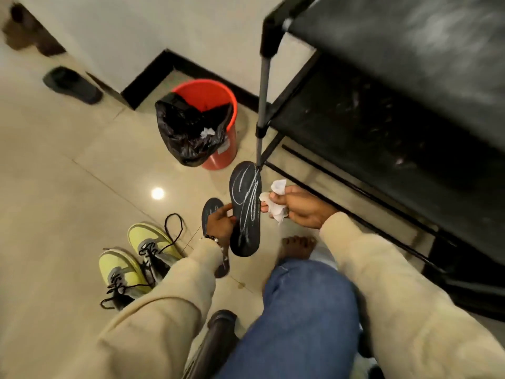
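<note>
- Home, likely an entry or hallway corner: glossy beige floor tiles [68, 173], black skirting [153, 75].
- Black shoe rack [382, 119]; yellow sneakers [120, 272] and slipper [72, 84] on floor.
- Red bin [221, 157] with black liner [185, 127].

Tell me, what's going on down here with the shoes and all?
A seated person seems to be wiping shoe insoles. Their left hand grips a flat black insole streaked with white, with a second black insole behind it. Their right hand pinches a crumpled white tissue beside the streaked insole's edge. A pair of yellow-green sneakers with loose black laces sits on the tiled floor, and a red plastic bucket lined with a black bag stands beyond.
</note>
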